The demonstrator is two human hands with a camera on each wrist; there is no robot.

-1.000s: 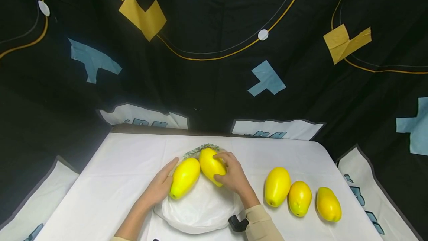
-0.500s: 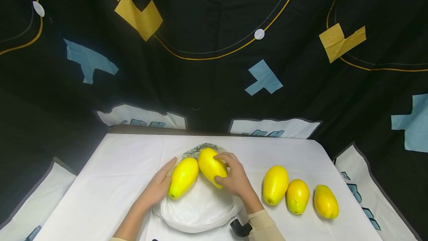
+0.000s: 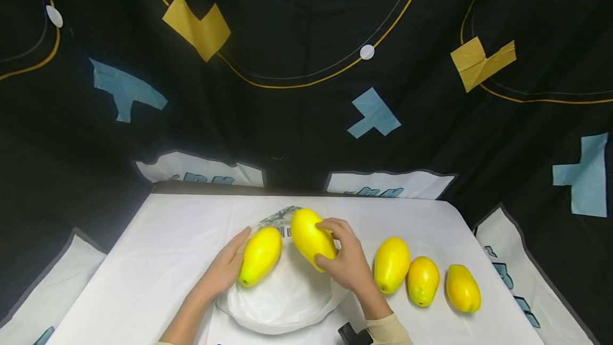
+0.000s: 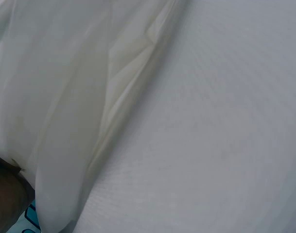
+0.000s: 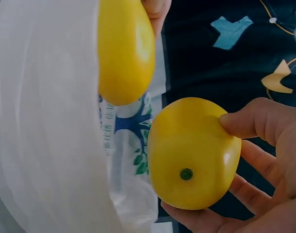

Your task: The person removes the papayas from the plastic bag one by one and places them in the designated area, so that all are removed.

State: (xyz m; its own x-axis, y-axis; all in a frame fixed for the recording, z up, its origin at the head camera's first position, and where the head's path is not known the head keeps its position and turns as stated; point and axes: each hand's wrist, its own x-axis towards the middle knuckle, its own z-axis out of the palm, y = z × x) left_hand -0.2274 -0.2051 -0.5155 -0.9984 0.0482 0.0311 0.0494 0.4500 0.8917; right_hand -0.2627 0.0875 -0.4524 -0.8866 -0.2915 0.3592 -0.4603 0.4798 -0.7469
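I see two forearms (image 3: 188, 310) slanting inward; the left hand (image 3: 226, 266) points forward, fingers straight, while the right hand (image 3: 345, 257) grips, its fingers bent opposite the thumb.

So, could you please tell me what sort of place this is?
It looks like a curtained workspace, perhaps a booth for staged handling: a patterned black fabric curtain hangs behind and beside a white cloth-covered table, where a printed white plastic bag lies.

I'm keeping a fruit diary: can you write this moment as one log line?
Right grip: holds yellow fruit; Left grip: beside second fruit; Between grips: white bag; Further right: three more fruits
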